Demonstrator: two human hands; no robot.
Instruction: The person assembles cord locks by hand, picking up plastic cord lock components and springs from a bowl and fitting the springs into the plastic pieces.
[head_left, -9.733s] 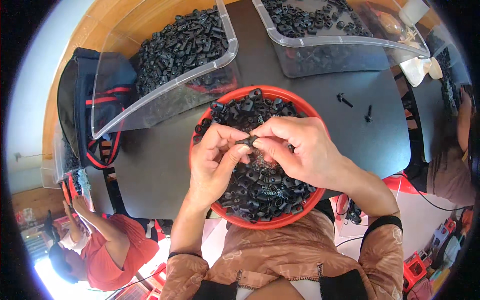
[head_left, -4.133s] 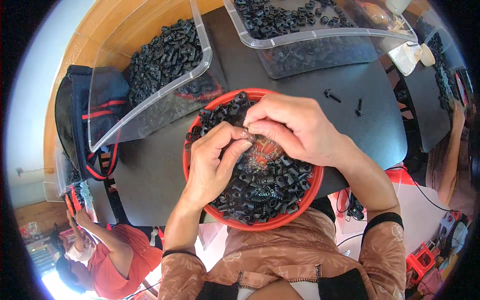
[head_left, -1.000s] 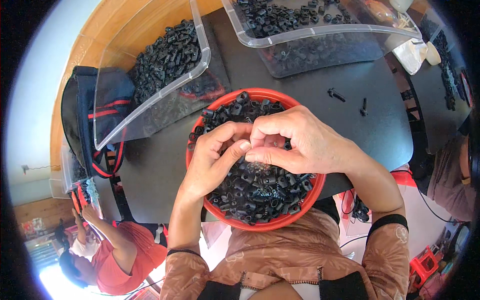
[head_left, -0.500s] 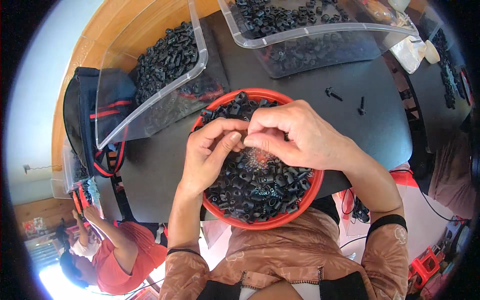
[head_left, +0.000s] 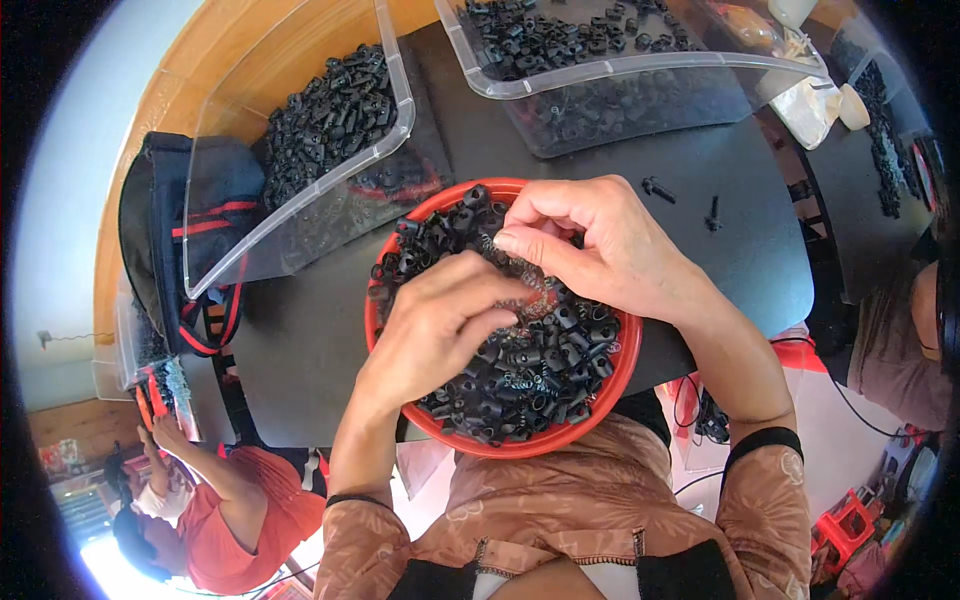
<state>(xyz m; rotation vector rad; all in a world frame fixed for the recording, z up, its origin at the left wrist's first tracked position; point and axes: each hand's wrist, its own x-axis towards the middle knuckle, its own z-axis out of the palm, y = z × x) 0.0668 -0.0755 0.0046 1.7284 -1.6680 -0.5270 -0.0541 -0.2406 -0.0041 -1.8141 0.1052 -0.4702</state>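
Observation:
A red round bowl [head_left: 628, 375] full of small black plastic parts [head_left: 485, 405] stands at the table's near edge, in front of me. Small metal coil springs [head_left: 535, 300] lie in a heap in its middle. Down at that heap is my left hand [head_left: 440, 315], fingers bent and thumb close to the index finger; whether a spring is between them is hidden. Just above the parts, my right hand [head_left: 590, 240] pinches thumb against index finger. A small coil shows beside its tips, but what it holds is too small to tell.
Two clear plastic bins, one at left [head_left: 400, 130] and one at the back [head_left: 640, 65], hold more black parts. Two black pieces [head_left: 658, 189] lie on the dark table [head_left: 740, 260] at right. A black bag [head_left: 160, 230] sits far left; a person in red [head_left: 245, 510] works beyond.
My hands, which met fingertip to fingertip above the bowl, have parted. The left has dropped right and nearer onto the springs; the right stays above the bowl, still pinched.

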